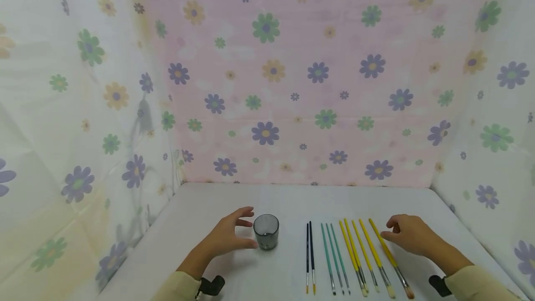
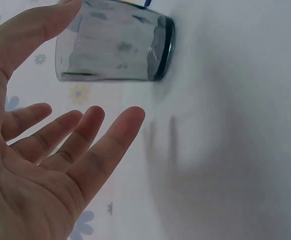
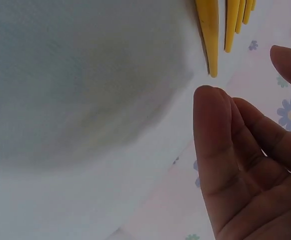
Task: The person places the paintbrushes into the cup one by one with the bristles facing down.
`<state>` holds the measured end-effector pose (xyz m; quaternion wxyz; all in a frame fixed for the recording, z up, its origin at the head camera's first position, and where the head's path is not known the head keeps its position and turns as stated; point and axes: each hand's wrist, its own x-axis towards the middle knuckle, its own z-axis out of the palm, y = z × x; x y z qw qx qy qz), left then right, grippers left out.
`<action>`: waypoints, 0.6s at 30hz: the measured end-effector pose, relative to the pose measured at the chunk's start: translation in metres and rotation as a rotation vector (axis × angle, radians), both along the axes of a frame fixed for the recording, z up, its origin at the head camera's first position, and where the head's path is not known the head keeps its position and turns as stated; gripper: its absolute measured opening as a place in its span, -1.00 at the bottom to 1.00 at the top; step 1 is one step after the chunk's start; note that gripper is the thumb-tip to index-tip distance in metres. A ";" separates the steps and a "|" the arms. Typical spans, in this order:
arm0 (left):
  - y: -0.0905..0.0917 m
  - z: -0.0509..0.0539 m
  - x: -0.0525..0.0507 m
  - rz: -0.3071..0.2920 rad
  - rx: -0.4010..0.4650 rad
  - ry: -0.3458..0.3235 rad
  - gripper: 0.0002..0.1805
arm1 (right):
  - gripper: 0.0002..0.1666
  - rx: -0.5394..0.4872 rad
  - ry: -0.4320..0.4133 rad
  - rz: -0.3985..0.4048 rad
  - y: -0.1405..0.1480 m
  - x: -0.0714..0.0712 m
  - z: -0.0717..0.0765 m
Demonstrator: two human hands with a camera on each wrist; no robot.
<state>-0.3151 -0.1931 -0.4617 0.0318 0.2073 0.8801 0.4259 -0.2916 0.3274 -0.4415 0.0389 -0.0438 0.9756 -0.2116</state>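
A smoky grey glass tumbler (image 1: 266,232) stands upright on the white table. Around its left side my left hand (image 1: 229,233) is held with thumb and fingers spread apart. In the left wrist view a gap shows between the fingers and the glass (image 2: 110,45); whether the thumb touches it I cannot tell. My right hand (image 1: 411,236) hovers beside the upper handle of the rightmost yellow paintbrush (image 1: 389,254). Its fingers are loosely bent, and the right wrist view shows nothing between fingers (image 3: 213,135) and thumb, with the yellow handle (image 3: 209,30) just beyond the fingertips.
Right of the glass, paintbrushes lie in a row, bristles toward me: two dark ones (image 1: 311,250), three teal ones (image 1: 327,254) and several yellow ones (image 1: 349,248). Flower-patterned cloth (image 1: 292,50) encloses the table (image 1: 217,196) at the back and both sides.
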 end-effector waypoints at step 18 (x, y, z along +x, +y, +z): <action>0.016 -0.025 -0.003 -0.064 0.226 -0.069 0.06 | -0.46 -0.205 -0.234 -0.218 -0.010 -0.005 -0.010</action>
